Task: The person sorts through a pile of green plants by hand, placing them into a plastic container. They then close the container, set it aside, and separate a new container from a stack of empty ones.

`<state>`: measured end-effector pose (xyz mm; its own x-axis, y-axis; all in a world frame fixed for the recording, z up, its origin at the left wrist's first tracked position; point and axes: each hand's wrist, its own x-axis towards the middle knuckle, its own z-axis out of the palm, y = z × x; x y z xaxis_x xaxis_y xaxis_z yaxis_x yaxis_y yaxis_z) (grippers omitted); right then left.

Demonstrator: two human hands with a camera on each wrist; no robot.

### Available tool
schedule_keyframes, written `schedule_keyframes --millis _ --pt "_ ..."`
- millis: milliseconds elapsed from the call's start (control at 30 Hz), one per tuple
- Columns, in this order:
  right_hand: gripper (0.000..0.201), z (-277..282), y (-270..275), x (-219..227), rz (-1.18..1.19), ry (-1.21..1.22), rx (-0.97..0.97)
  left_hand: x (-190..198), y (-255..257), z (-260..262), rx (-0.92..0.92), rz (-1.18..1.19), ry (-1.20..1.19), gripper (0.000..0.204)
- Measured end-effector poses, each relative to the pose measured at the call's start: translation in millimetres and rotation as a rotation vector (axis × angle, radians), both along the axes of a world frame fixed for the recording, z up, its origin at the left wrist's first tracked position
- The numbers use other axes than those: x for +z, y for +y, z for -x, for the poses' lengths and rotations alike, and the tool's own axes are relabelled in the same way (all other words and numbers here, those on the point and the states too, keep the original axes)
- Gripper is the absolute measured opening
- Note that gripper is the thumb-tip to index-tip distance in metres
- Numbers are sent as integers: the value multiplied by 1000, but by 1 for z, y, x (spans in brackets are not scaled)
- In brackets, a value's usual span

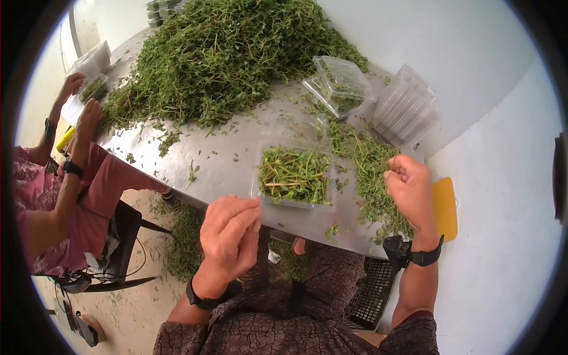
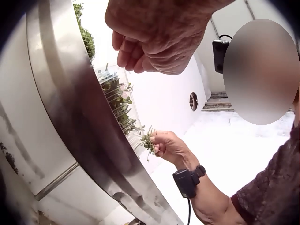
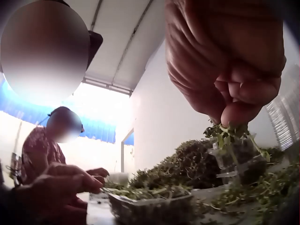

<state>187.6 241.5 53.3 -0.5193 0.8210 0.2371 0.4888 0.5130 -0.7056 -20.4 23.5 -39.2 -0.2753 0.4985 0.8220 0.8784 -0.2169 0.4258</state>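
Observation:
Between its thumb and fingers, my right hand (image 1: 408, 189) pinches a small bunch of leafy green sprigs (image 2: 149, 141), held up over loose greens (image 1: 376, 192) strewn on the table's right side. My left hand (image 1: 231, 234) hovers by the near table edge, fingers loosely bent, with nothing seen in it. Just beyond it, a clear plastic box (image 1: 290, 205) sits with its lid raised at the back. Cut green stems (image 1: 293, 174) fill this box up to about its rim.
A large heap of greens (image 1: 225, 65) covers the far part of the metal table (image 1: 201, 157). Near the wall stand a filled clear box (image 1: 343, 83), nested empty boxes (image 1: 408, 106) and a yellow board (image 1: 445, 207). Another person (image 1: 53, 207) sits at left. A black crate (image 1: 373, 290) is below.

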Motion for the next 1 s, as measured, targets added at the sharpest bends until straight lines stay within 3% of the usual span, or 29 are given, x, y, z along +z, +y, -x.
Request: schedule_keyframes --millis 100,233,400,500,667,700,800,900,1000 --pt "3 9 -20 18 130 127 59 5 1 -3 32 64 -157 32" --pt "8 29 -48 41 205 199 97 -1 3 -4 73 39 -191 34" --pt "19 55 -55 28 304 191 222 -2 9 -2 78 47 -203 35" --pt "24 51 -58 22 217 300 149 -2 8 1 77 70 -261 31" --pt "24 32 -65 -7 198 226 33 -8 8 3 63 100 -377 29" --pt "24 29 -68 -20 150 246 19 -10 8 2 36 109 -467 29" --pt "27 26 -86 -35 106 247 -18 -13 6 1 44 80 -404 30" --pt "36 27 -89 -44 -432 94 89 -17 7 0 12 84 -393 32" --pt "38 34 -92 -37 -565 17 189 -17 11 1 38 97 -413 36"
